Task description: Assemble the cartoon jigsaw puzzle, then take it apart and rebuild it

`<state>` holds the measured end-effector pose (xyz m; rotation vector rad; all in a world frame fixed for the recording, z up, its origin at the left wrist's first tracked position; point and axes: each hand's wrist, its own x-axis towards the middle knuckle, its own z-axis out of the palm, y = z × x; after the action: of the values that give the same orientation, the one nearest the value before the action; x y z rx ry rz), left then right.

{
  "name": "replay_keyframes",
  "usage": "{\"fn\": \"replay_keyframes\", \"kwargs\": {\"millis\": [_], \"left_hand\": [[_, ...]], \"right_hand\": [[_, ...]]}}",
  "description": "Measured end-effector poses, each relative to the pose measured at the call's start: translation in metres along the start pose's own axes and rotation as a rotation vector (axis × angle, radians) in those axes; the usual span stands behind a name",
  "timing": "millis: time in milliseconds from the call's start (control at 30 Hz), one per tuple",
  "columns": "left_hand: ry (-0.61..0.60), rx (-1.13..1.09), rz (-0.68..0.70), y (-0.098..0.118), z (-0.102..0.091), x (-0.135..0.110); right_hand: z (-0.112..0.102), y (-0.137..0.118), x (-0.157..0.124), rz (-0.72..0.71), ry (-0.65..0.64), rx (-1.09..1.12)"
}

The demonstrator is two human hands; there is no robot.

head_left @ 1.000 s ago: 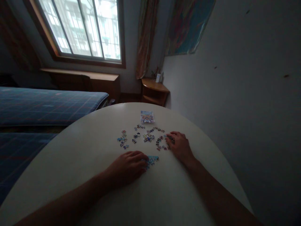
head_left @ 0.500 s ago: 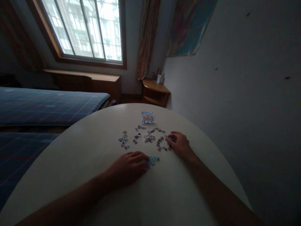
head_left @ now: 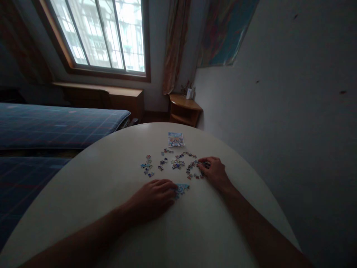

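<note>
Forearms (head_left: 95,229) come in over the round worktop (head_left: 106,178) in the head view; take a clock centred on the middle heap of puzzle pieces (head_left: 177,164), with twelve away from the person. The left arm enters from eight o'clock and the right from four.

At half past seven, the left hand (head_left: 158,194) lies palm down, fingers loosely extended side by side, their tips over the left edge of a joined section (head_left: 182,189). That bluish section rests on the worktop at six o'clock, partly hidden by the fingers. Out at three o'clock, the right hand (head_left: 214,170) is bent inward, fingers curled over dark pieces at the outer side of a curved cluster (head_left: 190,169); whether it grips one cannot be told.

Other loose pieces hem in the heap: a string (head_left: 186,153) at half past one, a small group (head_left: 166,151) at half past ten, a few (head_left: 161,163) near at nine and a larger patch (head_left: 145,166) farther out that way. A picture packet (head_left: 175,139) lies flat at twelve, with a corner shelf (head_left: 184,102) beyond the worktop's rim. A plaid mattress (head_left: 61,126) stands between nine and ten, a window (head_left: 100,33) near eleven, and a pale wall (head_left: 267,123) closes off two o'clock.
</note>
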<state>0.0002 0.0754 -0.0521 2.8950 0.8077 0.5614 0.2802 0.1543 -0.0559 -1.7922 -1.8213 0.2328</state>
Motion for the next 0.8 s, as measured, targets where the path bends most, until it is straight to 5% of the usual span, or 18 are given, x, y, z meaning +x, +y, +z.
{"fn": "replay_keyframes", "kwargs": {"millis": [333, 800], "left_hand": [[-0.036, 0.038, -0.051, -0.002, 0.001, -0.001], [-0.020, 0.023, -0.050, -0.001, 0.001, -0.001]], "right_hand": [[0.001, 0.000, -0.001, -0.052, -0.002, 0.071], [0.003, -0.010, -0.009, -0.128, -0.014, -0.126]]}}
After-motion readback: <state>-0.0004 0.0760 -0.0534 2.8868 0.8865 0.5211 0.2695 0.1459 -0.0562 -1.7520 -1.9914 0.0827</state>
